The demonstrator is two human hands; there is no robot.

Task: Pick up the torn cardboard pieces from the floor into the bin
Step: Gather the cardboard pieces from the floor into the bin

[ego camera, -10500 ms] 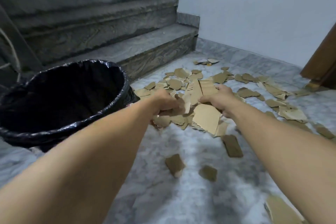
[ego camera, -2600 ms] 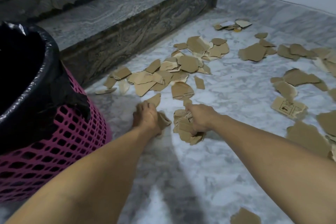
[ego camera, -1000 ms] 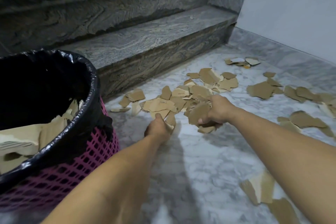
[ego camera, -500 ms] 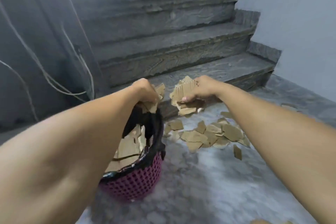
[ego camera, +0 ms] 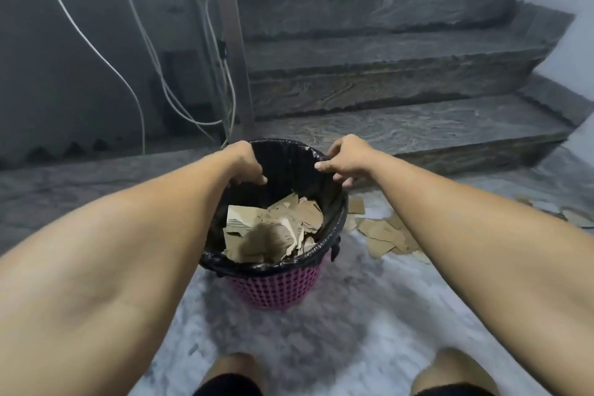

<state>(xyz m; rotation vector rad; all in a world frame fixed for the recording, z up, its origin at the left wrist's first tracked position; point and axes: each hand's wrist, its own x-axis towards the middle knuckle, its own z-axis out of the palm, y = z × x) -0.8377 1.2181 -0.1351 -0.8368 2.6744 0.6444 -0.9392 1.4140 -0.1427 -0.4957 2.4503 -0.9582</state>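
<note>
Both hands, the left hand [ego camera: 246, 163] and right hand [ego camera: 345, 158], hung loosely open and empty over the bin [ego camera: 276, 283] at frame centre, placed so scraps would fall inside. More cardboard pieces [ego camera: 384, 235] lay right of it.

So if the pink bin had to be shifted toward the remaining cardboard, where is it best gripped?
Probably by the rim of the pink bin, from above on opposite sides, where the left hand and right hand already hover. It stands upright and open-topped; the tapering mesh wall looks harder to grip.
</note>
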